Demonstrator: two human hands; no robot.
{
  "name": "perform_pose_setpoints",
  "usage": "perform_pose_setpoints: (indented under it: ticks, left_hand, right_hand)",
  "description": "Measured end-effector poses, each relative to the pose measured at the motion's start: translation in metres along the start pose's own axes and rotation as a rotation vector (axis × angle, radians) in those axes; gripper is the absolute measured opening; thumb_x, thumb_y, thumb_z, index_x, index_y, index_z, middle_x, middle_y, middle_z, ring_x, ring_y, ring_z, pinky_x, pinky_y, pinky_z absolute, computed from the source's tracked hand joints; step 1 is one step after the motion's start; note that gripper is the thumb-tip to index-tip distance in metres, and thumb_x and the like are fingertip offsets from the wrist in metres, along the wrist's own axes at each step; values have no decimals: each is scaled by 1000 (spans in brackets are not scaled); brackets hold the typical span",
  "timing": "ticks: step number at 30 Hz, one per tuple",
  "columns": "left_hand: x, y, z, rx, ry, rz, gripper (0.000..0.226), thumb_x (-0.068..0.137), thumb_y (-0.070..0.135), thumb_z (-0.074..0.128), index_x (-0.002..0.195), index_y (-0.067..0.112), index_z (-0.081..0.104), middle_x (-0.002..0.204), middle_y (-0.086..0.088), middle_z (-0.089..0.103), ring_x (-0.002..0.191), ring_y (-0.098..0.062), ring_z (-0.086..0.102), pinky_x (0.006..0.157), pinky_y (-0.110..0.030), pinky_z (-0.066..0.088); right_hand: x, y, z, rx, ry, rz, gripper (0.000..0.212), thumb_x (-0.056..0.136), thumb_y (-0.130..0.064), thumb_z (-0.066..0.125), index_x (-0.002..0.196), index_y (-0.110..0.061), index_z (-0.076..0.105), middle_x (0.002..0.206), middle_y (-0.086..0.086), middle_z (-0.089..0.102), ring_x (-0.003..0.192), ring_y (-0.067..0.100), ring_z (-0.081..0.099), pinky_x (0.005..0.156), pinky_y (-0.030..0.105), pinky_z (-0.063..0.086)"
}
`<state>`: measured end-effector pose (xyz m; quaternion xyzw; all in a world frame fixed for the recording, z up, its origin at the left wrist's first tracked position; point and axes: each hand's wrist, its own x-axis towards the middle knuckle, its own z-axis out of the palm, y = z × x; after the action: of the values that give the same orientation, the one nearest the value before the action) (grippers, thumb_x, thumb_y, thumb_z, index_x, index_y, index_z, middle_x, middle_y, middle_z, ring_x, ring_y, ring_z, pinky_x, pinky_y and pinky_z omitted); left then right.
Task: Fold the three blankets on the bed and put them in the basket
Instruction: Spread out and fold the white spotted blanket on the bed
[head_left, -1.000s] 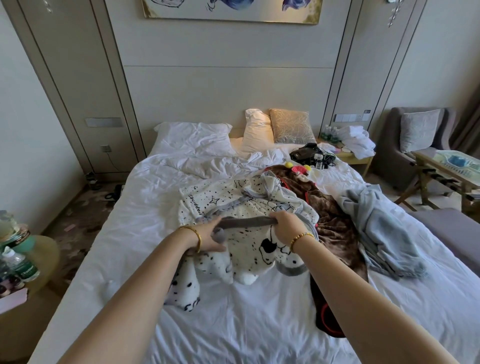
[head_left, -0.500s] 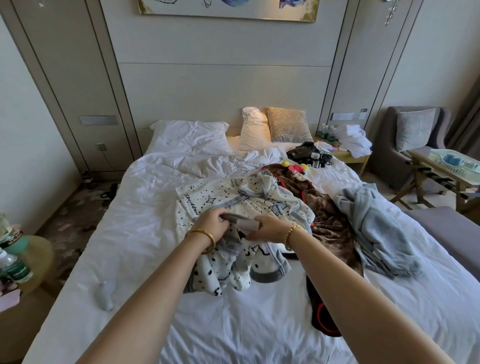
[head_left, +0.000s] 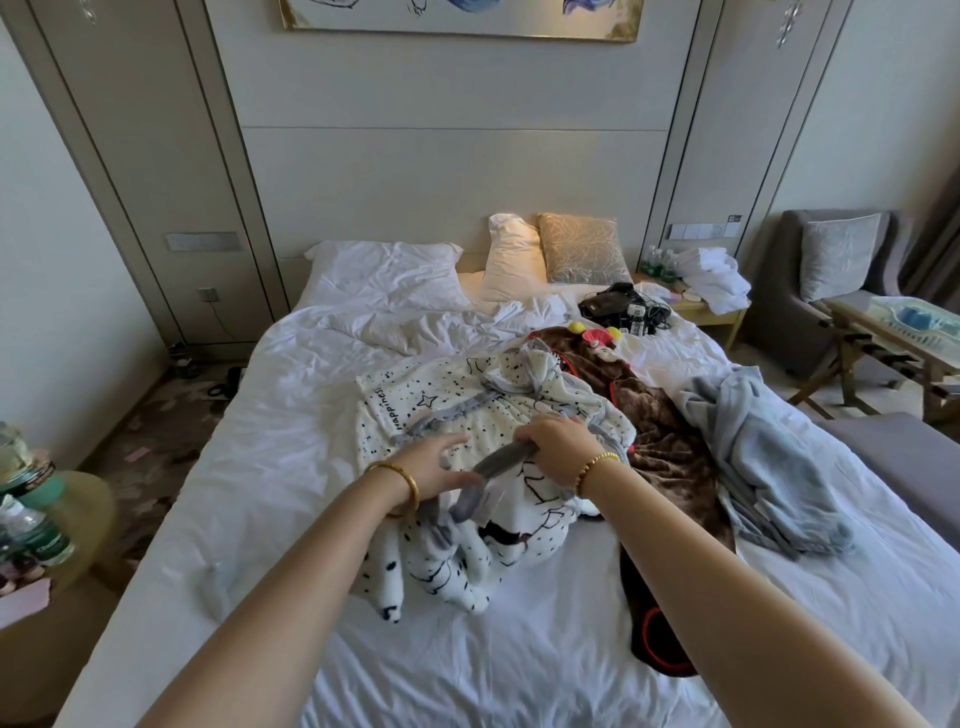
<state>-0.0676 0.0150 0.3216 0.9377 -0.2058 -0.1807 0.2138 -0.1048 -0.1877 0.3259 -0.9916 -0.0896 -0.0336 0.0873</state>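
Observation:
A white blanket with black spots and grey trim (head_left: 441, 405) lies crumpled in the middle of the bed (head_left: 291, 426). My right hand (head_left: 558, 447) grips its grey edge, bunched into a roll. My left hand (head_left: 434, 465) hovers just left of that roll with fingers spread and relaxed, holding nothing. A brown blanket with red trim (head_left: 670, 457) lies to the right, partly under the white one. A light blue blanket (head_left: 763, 457) lies rumpled further right. On a rack at the far right sits a pale basket (head_left: 914, 325).
White pillows (head_left: 395, 270) and a gold cushion (head_left: 582, 249) stand at the headboard. Black gear with cables (head_left: 621, 306) lies near the bedside table. A grey armchair (head_left: 826, 275) and a grey bench (head_left: 904, 457) stand right; a round table with bottles (head_left: 36, 509) stands left.
My left hand has let go of the grey edge and opened, shifting slightly left. My right hand keeps its grip and has moved a little up and right along the edge.

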Motion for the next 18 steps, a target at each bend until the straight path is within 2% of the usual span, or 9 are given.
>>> perform_pose_setpoints:
  ticks: [3,5,6,8,10,12,14,15,18]
  left_hand:
    - [4,20,14,-103,24,13,54,81,48,63,130,33,48,100,3,60,78,-11,56,60,-20,40]
    - [8,26,21,-158,125,-9,17,85,38,57,98,27,62,78,6,58,71,-15,54,56,-23,37]
    - [9,26,21,-165,174,-16,12,87,34,54,82,26,60,69,5,56,66,-17,52,54,-24,35]
    - [10,24,21,-177,232,-23,16,89,29,50,77,25,59,65,2,55,58,-16,49,50,-23,34]
    - [10,20,21,-184,300,-35,14,90,26,50,87,23,63,67,0,56,57,-13,48,48,-21,34]
    - [10,17,22,-210,365,-77,14,89,25,51,77,21,58,60,2,50,53,-12,45,46,-21,31]
    - [11,15,24,-240,405,-125,23,87,24,50,65,20,48,53,3,42,48,-12,40,44,-23,27]
    - [11,15,25,-245,414,-147,24,87,25,50,64,19,47,52,3,40,48,-12,39,44,-23,26]
    - [9,19,29,-203,376,-142,23,88,26,49,66,19,48,56,2,44,57,-18,46,49,-24,30]
  right_hand:
    - [7,-16,-2,-69,62,-136,20,90,-15,51,102,-26,63,93,-8,52,102,14,46,91,29,30]
    - [9,-23,-3,-47,81,-154,19,89,-13,50,99,-24,63,97,-6,56,104,15,48,93,30,30]
    - [9,-24,-3,-8,109,-130,16,89,-14,50,97,-22,62,98,-6,58,104,17,48,95,31,31]
    - [7,-22,1,52,224,21,13,90,-22,53,101,-19,58,106,-3,56,107,19,46,102,34,31]
    - [3,-19,8,52,337,308,27,89,-26,55,113,-14,48,119,4,47,113,23,41,105,38,32]
    - [-3,-15,14,75,350,558,41,89,-25,55,122,-8,39,128,12,38,118,29,36,102,39,31]
    - [-5,-13,18,169,265,658,44,93,-31,51,124,-3,39,126,16,40,118,30,40,102,38,34]
    - [-5,-13,17,296,182,673,39,95,-35,46,116,-2,46,115,16,49,107,28,49,97,37,40]
    - [-4,-26,16,952,-130,700,49,97,-47,35,82,-5,55,78,9,58,68,20,56,76,33,51]
